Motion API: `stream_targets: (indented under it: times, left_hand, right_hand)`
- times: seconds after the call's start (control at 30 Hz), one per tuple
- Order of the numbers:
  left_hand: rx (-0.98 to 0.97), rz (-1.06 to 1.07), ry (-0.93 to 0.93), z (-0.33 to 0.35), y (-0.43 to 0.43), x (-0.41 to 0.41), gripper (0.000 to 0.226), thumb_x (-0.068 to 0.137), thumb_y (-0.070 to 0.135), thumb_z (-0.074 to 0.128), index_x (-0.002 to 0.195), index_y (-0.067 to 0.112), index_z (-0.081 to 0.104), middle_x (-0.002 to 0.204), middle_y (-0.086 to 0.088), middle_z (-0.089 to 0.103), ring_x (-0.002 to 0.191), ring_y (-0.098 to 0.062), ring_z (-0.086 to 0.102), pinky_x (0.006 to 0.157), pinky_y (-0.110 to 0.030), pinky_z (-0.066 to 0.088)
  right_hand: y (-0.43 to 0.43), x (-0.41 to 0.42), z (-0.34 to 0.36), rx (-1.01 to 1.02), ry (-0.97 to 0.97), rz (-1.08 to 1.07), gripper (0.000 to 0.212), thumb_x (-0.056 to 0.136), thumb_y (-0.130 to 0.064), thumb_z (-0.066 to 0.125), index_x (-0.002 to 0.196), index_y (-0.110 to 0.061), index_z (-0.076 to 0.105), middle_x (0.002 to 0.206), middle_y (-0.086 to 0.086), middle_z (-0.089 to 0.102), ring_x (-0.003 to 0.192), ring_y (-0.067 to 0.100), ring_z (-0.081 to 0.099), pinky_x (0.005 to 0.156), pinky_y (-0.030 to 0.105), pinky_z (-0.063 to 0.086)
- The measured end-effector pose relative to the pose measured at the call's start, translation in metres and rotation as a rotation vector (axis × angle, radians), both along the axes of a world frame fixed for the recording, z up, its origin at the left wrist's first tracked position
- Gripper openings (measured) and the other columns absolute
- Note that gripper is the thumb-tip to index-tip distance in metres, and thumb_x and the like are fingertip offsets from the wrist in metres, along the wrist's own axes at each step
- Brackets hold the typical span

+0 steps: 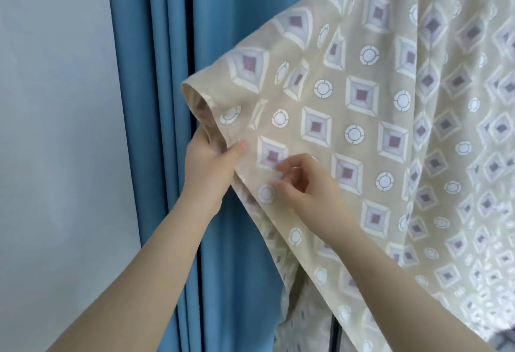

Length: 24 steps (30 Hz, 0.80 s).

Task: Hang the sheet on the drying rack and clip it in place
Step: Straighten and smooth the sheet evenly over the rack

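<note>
The beige sheet (362, 106), printed with diamonds and circles, hangs draped from the upper right, and whatever carries it is hidden under the cloth. My left hand (207, 162) grips the sheet's bunched left hem, thumb on the front face. Just to its right, my right hand (303, 184) has curled fingers pinching a small pale clip (279, 176) against the sheet's front. The clip is blurred and mostly hidden by my fingertips.
Blue curtains (167, 73) hang in folds directly behind the sheet's left edge. A pale wall (55, 128) fills the left side. A dark upright bar (335, 335) shows below the sheet's lower edge.
</note>
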<state>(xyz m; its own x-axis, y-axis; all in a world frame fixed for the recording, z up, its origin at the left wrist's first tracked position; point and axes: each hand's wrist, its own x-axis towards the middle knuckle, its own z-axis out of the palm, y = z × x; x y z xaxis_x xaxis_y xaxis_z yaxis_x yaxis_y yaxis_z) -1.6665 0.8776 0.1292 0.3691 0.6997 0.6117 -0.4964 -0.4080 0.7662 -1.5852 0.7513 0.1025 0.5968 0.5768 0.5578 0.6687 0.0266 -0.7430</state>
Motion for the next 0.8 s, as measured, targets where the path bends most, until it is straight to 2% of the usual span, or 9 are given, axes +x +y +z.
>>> stream_targets:
  times: [0.07, 0.13, 0.27, 0.37, 0.47, 0.53, 0.6, 0.7, 0.8]
  left_hand:
    - [-0.172, 0.048, -0.222, -0.002, 0.0, 0.007, 0.023, 0.09, 0.014, 0.058, 0.109, 0.024, 0.049, 0.099, 0.014, 0.061, 0.091, -0.001, 0.062, 0.08, -0.023, 0.05]
    - [-0.239, -0.129, -0.287, -0.009, -0.006, 0.013, 0.034, 0.091, 0.024, 0.058, 0.118, 0.028, 0.039, 0.111, 0.015, 0.057, 0.099, 0.003, 0.059, 0.081, -0.017, 0.049]
    - [-0.069, -0.23, 0.238, -0.051, -0.028, 0.03, 0.027, 0.082, 0.013, 0.07, 0.098, 0.031, 0.059, 0.097, 0.014, 0.068, 0.094, -0.004, 0.065, 0.075, -0.016, 0.052]
    - [-0.282, 0.017, -0.023, -0.05, -0.018, 0.03, 0.01, 0.085, 0.012, 0.064, 0.085, 0.021, 0.059, 0.083, 0.011, 0.065, 0.079, -0.005, 0.064, 0.07, -0.024, 0.054]
    - [-0.399, -0.1, -0.259, -0.051, -0.003, 0.028, 0.032, 0.086, 0.025, 0.064, 0.114, 0.017, 0.051, 0.103, 0.007, 0.063, 0.094, -0.008, 0.063, 0.085, -0.031, 0.053]
    - [-0.301, -0.291, 0.145, -0.068, -0.013, 0.031, 0.046, 0.081, 0.023, 0.071, 0.122, 0.02, 0.051, 0.113, 0.004, 0.065, 0.101, -0.01, 0.064, 0.086, -0.031, 0.051]
    - [-0.19, -0.372, 0.519, -0.091, -0.025, 0.035, 0.03, 0.077, 0.015, 0.074, 0.104, 0.019, 0.062, 0.1, 0.0, 0.07, 0.09, -0.014, 0.067, 0.078, -0.027, 0.053]
    - [-0.248, -0.103, 0.324, -0.097, -0.023, 0.036, 0.009, 0.083, 0.014, 0.068, 0.077, 0.019, 0.062, 0.078, 0.0, 0.065, 0.074, -0.015, 0.061, 0.07, -0.031, 0.05]
    - [-0.29, -0.162, 0.11, -0.097, -0.016, 0.033, 0.017, 0.084, 0.018, 0.067, 0.089, 0.031, 0.058, 0.088, 0.011, 0.065, 0.082, -0.006, 0.063, 0.078, -0.023, 0.052]
  right_hand:
    - [-0.014, 0.006, -0.009, 0.035, 0.049, -0.033, 0.019, 0.085, -0.011, 0.057, 0.08, -0.029, 0.055, 0.069, -0.007, 0.054, 0.063, 0.009, 0.051, 0.061, 0.024, 0.045]
    - [-0.025, 0.009, -0.016, 0.069, 0.067, -0.054, 0.019, 0.086, -0.01, 0.056, 0.076, -0.026, 0.056, 0.067, -0.005, 0.054, 0.06, 0.012, 0.05, 0.055, 0.023, 0.043]
    - [-0.042, 0.012, -0.031, 0.127, 0.068, -0.134, 0.014, 0.085, -0.009, 0.059, 0.076, -0.019, 0.059, 0.061, -0.011, 0.054, 0.058, 0.005, 0.048, 0.058, 0.018, 0.042]
    - [-0.057, 0.018, -0.049, 0.151, 0.106, -0.235, 0.018, 0.084, -0.011, 0.061, 0.072, -0.024, 0.058, 0.06, -0.009, 0.057, 0.052, 0.001, 0.045, 0.054, 0.014, 0.039]
    - [-0.069, 0.022, -0.073, 0.113, 0.119, -0.337, 0.017, 0.084, -0.014, 0.062, 0.073, -0.024, 0.055, 0.064, -0.005, 0.057, 0.053, 0.003, 0.046, 0.054, 0.013, 0.037]
    - [-0.072, 0.022, -0.091, 0.063, 0.128, -0.393, 0.015, 0.082, -0.019, 0.065, 0.076, -0.024, 0.052, 0.07, -0.006, 0.057, 0.059, 0.004, 0.048, 0.059, 0.019, 0.041]
    - [-0.075, 0.022, -0.111, 0.038, 0.128, -0.45, 0.022, 0.078, -0.023, 0.07, 0.08, -0.027, 0.048, 0.08, -0.008, 0.055, 0.068, 0.005, 0.052, 0.067, 0.027, 0.046]
    - [-0.083, 0.026, -0.136, -0.006, 0.218, -0.519, 0.04, 0.075, -0.029, 0.075, 0.102, -0.028, 0.045, 0.105, -0.009, 0.046, 0.088, 0.007, 0.051, 0.081, 0.033, 0.048]
    - [-0.091, 0.031, -0.153, -0.118, 0.3, -0.534, 0.07, 0.073, -0.032, 0.077, 0.13, -0.026, 0.037, 0.12, -0.009, 0.036, 0.109, 0.012, 0.046, 0.091, 0.033, 0.045]
